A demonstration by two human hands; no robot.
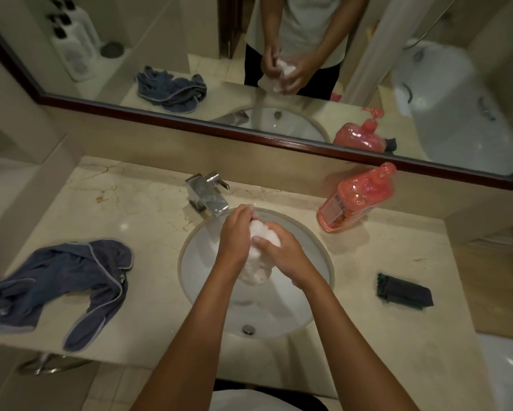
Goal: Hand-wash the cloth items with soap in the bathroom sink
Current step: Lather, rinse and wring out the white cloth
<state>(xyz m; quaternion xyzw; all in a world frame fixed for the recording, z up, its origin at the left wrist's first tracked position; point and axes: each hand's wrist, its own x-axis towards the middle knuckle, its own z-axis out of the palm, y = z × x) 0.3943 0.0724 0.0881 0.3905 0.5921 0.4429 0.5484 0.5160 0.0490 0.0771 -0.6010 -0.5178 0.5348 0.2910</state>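
Note:
Over the round white sink (pixel 314 262), both my hands grip a bunched white cloth (pixel 259 269). My left hand (pixel 237 232) holds its upper part near the tap. My right hand (pixel 282 250) wraps the cloth from the right, fingers curled over it. The cloth's lower end hangs into the basin. A crumpled blue-grey cloth (pixel 62 283) with pale trim lies on the counter at the left. A small dark folded cloth (pixel 403 290) lies on the counter at the right. An orange soap bottle (pixel 356 200) with a pump leans behind the sink on the right.
A chrome tap (pixel 207 194) stands behind the sink, close to my left hand. The beige marble counter (pixel 130 203) runs under a wall mirror (pixel 279 54) that reflects the scene. The sink drain (pixel 248 329) sits near the front.

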